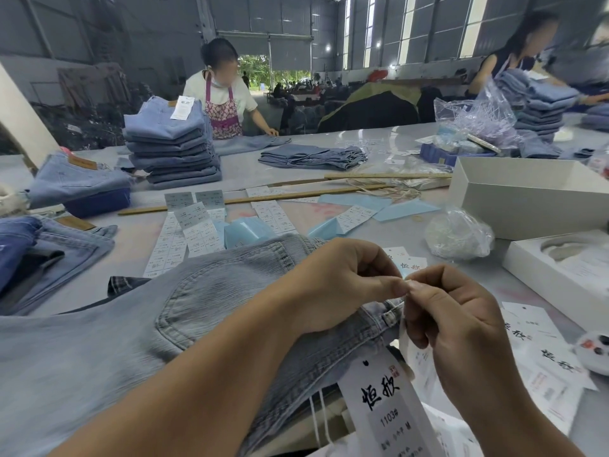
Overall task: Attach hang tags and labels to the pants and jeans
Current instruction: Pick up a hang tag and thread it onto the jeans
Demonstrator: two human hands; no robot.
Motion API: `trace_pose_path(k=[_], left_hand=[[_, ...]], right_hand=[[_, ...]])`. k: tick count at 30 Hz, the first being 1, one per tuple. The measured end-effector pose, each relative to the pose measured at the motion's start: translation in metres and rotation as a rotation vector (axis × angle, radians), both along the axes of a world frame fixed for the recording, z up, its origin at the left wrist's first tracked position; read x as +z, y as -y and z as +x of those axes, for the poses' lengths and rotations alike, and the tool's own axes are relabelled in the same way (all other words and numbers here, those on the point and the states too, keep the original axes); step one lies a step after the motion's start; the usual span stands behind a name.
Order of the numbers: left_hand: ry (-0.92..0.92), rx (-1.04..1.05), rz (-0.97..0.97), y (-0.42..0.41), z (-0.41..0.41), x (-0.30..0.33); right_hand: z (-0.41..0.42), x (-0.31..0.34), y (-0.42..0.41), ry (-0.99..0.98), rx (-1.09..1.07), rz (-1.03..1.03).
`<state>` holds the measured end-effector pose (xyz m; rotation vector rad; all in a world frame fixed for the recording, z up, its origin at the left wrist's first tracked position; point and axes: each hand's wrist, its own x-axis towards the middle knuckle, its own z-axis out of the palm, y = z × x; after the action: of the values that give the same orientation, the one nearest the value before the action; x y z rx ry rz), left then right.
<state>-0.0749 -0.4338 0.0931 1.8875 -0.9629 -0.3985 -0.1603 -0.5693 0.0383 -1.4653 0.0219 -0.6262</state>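
Mid-tagging on this one, I'd say. The pale, light-wash denim jeans point(204, 311) are spread over the grey worktop point(514, 282) right under both hands, waistband end towards the right hand. The left hand point(339, 285) and right hand point(458, 311) meet fingertip to fingertip just above the belt loop area, each pinching something very thin. Probably the tag string, but it's too fine to make out for sure.

A white card hang tag with black brush lettering point(385, 407) hangs just below the right hand, with white string point(321, 420) trailing beside it, so the tag looks threaded on and the knot or loop is what's being finished.

What's done overall: a tall stack of folded blue jeans point(171, 146) far beyond the left hand carries a tag on top. What's left: loose white hang tags point(540, 351) beside the right hand, strips of white size stickers point(184, 239) beyond the left hand, and another darker blue pair point(43, 252) out to the left. Plenty to go.
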Motion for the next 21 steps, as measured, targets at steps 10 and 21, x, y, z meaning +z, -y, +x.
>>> trace_pose_path(k=[10,21], left_hand=[[-0.072,-0.034,-0.089,-0.002,0.001,0.001],[0.102,0.108,-0.093,-0.004,-0.006,-0.003]], right_hand=[[-0.005,0.007,0.008,-0.065,0.157,0.04],[-0.011,0.031,-0.003,-0.032,-0.19,-0.466]])
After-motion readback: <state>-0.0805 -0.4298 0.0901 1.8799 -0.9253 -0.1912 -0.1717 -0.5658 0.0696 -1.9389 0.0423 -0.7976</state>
